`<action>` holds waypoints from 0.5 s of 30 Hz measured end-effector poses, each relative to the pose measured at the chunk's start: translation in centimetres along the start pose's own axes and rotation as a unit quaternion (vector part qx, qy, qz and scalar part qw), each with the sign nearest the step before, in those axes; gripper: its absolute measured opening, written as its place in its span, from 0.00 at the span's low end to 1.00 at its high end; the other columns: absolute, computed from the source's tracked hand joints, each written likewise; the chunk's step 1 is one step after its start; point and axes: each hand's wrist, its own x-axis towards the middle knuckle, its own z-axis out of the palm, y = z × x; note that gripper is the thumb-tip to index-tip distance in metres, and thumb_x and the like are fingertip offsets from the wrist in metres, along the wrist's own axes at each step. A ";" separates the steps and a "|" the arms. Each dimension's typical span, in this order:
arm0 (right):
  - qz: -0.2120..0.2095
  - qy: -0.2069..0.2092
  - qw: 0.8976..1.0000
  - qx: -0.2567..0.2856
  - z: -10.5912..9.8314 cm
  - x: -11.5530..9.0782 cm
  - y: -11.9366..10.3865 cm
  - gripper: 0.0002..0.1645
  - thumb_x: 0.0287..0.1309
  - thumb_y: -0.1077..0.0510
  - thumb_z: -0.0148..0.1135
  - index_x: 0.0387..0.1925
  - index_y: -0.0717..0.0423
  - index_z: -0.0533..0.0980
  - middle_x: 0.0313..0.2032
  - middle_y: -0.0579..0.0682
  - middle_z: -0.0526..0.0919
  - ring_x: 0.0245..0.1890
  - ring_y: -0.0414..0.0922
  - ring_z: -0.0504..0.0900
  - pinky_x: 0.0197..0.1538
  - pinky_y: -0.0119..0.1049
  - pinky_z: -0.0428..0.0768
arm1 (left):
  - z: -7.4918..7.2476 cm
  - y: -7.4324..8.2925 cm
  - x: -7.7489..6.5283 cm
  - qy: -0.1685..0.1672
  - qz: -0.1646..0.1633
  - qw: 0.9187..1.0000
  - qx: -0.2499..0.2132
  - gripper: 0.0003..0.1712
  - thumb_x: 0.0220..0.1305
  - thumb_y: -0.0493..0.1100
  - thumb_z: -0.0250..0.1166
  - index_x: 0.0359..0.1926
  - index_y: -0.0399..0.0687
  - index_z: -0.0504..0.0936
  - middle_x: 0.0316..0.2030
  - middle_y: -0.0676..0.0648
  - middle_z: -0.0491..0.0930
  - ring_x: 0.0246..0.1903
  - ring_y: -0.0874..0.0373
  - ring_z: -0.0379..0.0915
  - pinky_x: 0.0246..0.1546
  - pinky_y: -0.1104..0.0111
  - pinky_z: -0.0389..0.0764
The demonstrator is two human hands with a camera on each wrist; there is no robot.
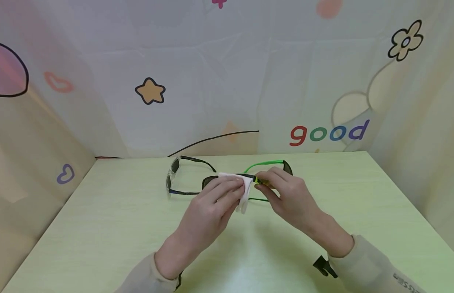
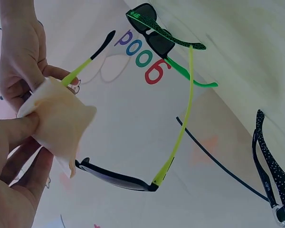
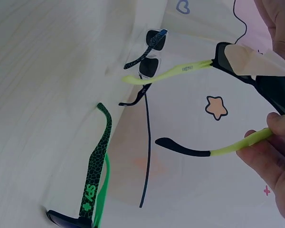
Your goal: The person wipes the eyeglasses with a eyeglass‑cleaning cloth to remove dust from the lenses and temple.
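Note:
Black-framed sunglasses with yellow-green temples (image 3: 197,67) are held up above the table between both hands. My left hand (image 1: 208,209) pinches a pale cloth (image 2: 61,118) folded over one lens, its thumb on one face and fingers on the other. With thumb and fingertips, my right hand (image 1: 290,197) grips a yellow-green temple close to the frame. The other dark lens (image 2: 116,176) shows uncovered in the left wrist view. Cloth and fingers hide part of the frame.
Sunglasses with a clear frame (image 1: 175,166) lie on the table (image 1: 102,228) behind the left hand. Green-and-black sunglasses (image 3: 91,187) lie behind the right hand. A small black object (image 1: 325,267) is beside the right sleeve. A printed curtain (image 1: 212,81) stands along the table's back edge.

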 end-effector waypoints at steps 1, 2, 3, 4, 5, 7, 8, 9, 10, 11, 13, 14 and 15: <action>0.001 -0.002 1.000 -0.001 0.0 0.0 0.0 0.23 0.44 0.74 0.80 0.43 0.63 0.80 0.36 0.49 0.83 0.30 0.41 0.83 0.33 0.29 0.85 | 0.0 0.0 0.0 0.000 0.001 1.000 0.001 0.22 0.51 0.25 0.78 0.49 0.33 0.87 0.50 0.42 0.85 0.54 0.48 0.80 0.59 0.67 0.79; 0.002 -0.004 1.000 -0.001 0.0 0.0 0.0 0.22 0.44 0.74 0.80 0.43 0.63 0.80 0.36 0.49 0.83 0.30 0.41 0.83 0.33 0.29 0.85 | 0.0 0.0 0.0 0.001 0.001 1.000 0.002 0.21 0.51 0.24 0.78 0.49 0.33 0.88 0.50 0.43 0.85 0.53 0.49 0.80 0.59 0.66 0.79; 0.003 -0.006 1.000 -0.002 -0.1 0.0 0.0 0.22 0.44 0.74 0.80 0.42 0.63 0.80 0.36 0.49 0.83 0.30 0.41 0.83 0.33 0.30 0.85 | -0.1 0.1 -0.1 0.002 0.002 1.000 0.005 0.21 0.50 0.24 0.78 0.48 0.34 0.88 0.49 0.43 0.85 0.53 0.49 0.80 0.59 0.66 0.79; 0.004 -0.007 1.000 -0.003 -0.1 0.1 -0.1 0.22 0.44 0.74 0.80 0.42 0.63 0.80 0.36 0.49 0.83 0.30 0.41 0.83 0.32 0.30 0.85 | -0.1 0.1 -0.1 0.003 0.003 1.000 0.008 0.21 0.50 0.24 0.78 0.48 0.34 0.88 0.49 0.44 0.85 0.52 0.49 0.80 0.58 0.66 0.79; 0.005 -0.007 1.000 -0.003 -0.1 0.1 -0.1 0.22 0.44 0.74 0.80 0.42 0.63 0.80 0.36 0.49 0.83 0.30 0.41 0.83 0.32 0.30 0.85 | -0.1 0.1 -0.1 0.005 0.003 1.000 0.011 0.21 0.50 0.24 0.78 0.47 0.35 0.88 0.49 0.44 0.85 0.52 0.49 0.80 0.58 0.66 0.80; 0.007 -0.007 1.000 -0.002 -0.2 0.2 -0.1 0.22 0.44 0.73 0.80 0.42 0.63 0.81 0.36 0.49 0.84 0.30 0.41 0.84 0.32 0.30 0.85 | -0.1 0.0 -0.2 0.011 0.006 1.000 0.018 0.19 0.50 0.24 0.78 0.46 0.35 0.88 0.47 0.44 0.85 0.50 0.49 0.81 0.57 0.67 0.80; 0.007 -0.007 1.000 -0.001 -0.2 0.2 -0.1 0.22 0.44 0.74 0.80 0.42 0.63 0.81 0.36 0.49 0.84 0.30 0.41 0.84 0.32 0.30 0.85 | -0.1 0.0 -0.3 0.014 0.008 1.000 0.022 0.19 0.50 0.25 0.78 0.45 0.35 0.88 0.47 0.45 0.85 0.49 0.50 0.81 0.56 0.67 0.81; 0.009 -0.007 1.000 0.002 -0.3 0.2 -0.1 0.22 0.45 0.74 0.80 0.42 0.63 0.81 0.36 0.49 0.84 0.30 0.41 0.84 0.32 0.30 0.85 | -0.1 0.0 -0.4 0.016 0.009 1.000 0.025 0.18 0.51 0.25 0.78 0.45 0.35 0.88 0.47 0.45 0.85 0.49 0.50 0.81 0.56 0.67 0.81; 0.010 -0.007 1.000 0.004 -0.3 0.2 -0.1 0.21 0.45 0.74 0.79 0.42 0.63 0.81 0.36 0.49 0.84 0.31 0.41 0.84 0.32 0.31 0.85 | -0.1 0.0 -0.4 0.018 0.009 0.999 0.027 0.18 0.51 0.25 0.78 0.45 0.36 0.88 0.47 0.45 0.85 0.48 0.50 0.82 0.55 0.67 0.81; 0.012 -0.007 1.000 0.008 -0.3 0.2 -0.1 0.22 0.45 0.74 0.79 0.42 0.63 0.81 0.36 0.49 0.84 0.31 0.41 0.84 0.33 0.31 0.86 | -0.1 0.0 -0.5 0.018 0.007 0.999 0.029 0.18 0.51 0.26 0.78 0.45 0.36 0.88 0.47 0.45 0.85 0.48 0.50 0.82 0.55 0.67 0.82; 0.018 -0.007 1.000 0.012 -0.4 0.2 -0.1 0.22 0.45 0.75 0.79 0.42 0.64 0.81 0.36 0.50 0.84 0.32 0.41 0.85 0.34 0.32 0.87 | -0.1 -0.1 -0.6 0.015 0.003 0.999 0.031 0.18 0.51 0.26 0.78 0.45 0.36 0.88 0.47 0.44 0.85 0.48 0.50 0.82 0.55 0.66 0.82; 0.021 -0.006 1.000 0.014 -0.4 0.1 -0.1 0.22 0.44 0.75 0.79 0.42 0.64 0.81 0.36 0.50 0.84 0.32 0.42 0.85 0.35 0.32 0.87 | -0.2 -0.1 -0.7 0.013 -0.001 0.999 0.030 0.18 0.51 0.26 0.78 0.46 0.35 0.88 0.47 0.44 0.85 0.48 0.50 0.82 0.55 0.66 0.82; 0.023 -0.005 1.000 0.016 -0.5 0.1 -0.1 0.22 0.44 0.75 0.79 0.42 0.64 0.81 0.36 0.50 0.84 0.32 0.42 0.85 0.35 0.33 0.87 | -0.2 -0.1 -0.8 0.010 -0.006 1.000 0.029 0.19 0.51 0.27 0.78 0.46 0.35 0.88 0.48 0.44 0.85 0.48 0.50 0.81 0.54 0.65 0.82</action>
